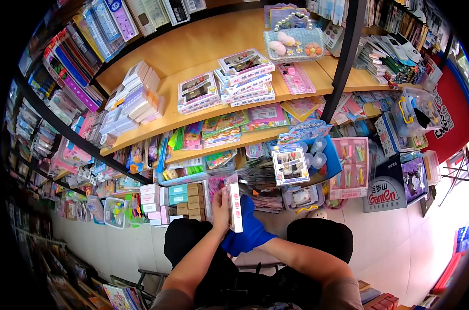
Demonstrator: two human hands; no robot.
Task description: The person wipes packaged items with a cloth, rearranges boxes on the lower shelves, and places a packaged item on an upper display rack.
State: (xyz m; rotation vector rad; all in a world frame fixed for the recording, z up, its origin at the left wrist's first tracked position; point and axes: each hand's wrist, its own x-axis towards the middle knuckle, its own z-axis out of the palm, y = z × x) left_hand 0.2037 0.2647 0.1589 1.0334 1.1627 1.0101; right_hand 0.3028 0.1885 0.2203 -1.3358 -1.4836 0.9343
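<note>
One slim white box (pixel 235 205) sits in my left hand (pixel 221 211), fingers closed on its side, nearly upright above my lap — my right hand (pixel 268 245), mostly covered by blue cloth (pixel 249 227) just beside it, I cannot tell how closed.

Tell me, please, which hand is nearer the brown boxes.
Left. The left hand is right of the brown boxes; the right hand, hidden in blue cloth, is farther right.

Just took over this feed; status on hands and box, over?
Left hand gripping white box. Right hand hidden by blue cloth beside box. Nothing seen blocking.
</note>
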